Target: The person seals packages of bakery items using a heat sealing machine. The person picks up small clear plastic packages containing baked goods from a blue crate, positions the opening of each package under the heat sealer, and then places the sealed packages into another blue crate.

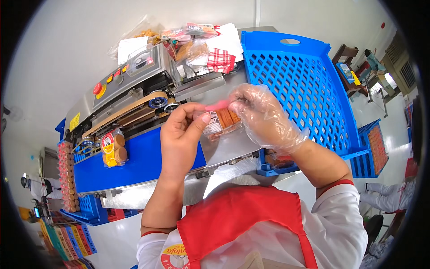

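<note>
My bare left hand (184, 132) pinches the left end of a clear plastic pack of cookies (228, 121) between thumb and fingers. My right hand (263, 116), in a clear plastic glove, grips the pack's pink upper edge near its right end. A printed label faces me on the pack, with brown cookies stacked behind the film. Both hands hold it above the bare steel end plate (218, 153) of a band sealing machine (134, 97). Left of my hands, another pack of round cookies (114, 148) lies on the blue conveyor belt (141, 163).
A blue plastic crate (332, 111) with lattice walls stands to the right. Packs, papers and a red checked cloth (220, 60) crowd the back. A red emergency stop button (97, 88) sits on the machine panel. Stacked packs (67, 178) stand at the belt's left end.
</note>
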A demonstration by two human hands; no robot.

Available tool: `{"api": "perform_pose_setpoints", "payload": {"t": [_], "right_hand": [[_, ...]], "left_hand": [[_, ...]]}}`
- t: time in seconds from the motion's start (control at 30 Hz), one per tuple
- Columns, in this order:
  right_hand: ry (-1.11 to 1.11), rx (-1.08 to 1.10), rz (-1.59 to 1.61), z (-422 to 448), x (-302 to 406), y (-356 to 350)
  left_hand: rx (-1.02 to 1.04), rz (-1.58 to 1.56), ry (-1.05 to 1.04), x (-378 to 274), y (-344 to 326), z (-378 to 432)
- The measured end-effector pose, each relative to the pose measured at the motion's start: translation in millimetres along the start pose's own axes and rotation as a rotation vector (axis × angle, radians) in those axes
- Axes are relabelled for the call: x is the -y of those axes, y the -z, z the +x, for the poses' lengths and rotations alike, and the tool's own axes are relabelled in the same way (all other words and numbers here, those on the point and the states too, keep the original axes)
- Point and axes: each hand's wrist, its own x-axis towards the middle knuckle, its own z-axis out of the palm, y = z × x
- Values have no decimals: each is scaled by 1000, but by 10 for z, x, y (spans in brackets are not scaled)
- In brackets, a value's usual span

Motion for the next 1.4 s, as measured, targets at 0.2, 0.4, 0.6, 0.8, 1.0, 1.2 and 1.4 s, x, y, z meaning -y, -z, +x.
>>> {"api": "perform_pose_setpoints", "payload": {"t": [0.2,0.4,0.6,0.8,1.0,1.2,1.4], "right_hand": [[-101,-36,99,25,-58,-46],[-69,6,84,53,-83,3],[-72,19,95,-18,80,59],[-309,-10,186,-14,8,-20],[-166,4,101,-69,11,-6],[-238,-111,396,-85,9,-113],[-131,-50,127,-80,-42,-104]], "left_hand": [[-29,-19,-23,87,47,-22],[138,315,-224,3,187,93],[123,740,-448,-155,186,59],[112,79,111,-50,195,81],[110,140,87,2,130,24],[34,146,28,45,7,51],[-63,362,-128,42,20,2]]}}
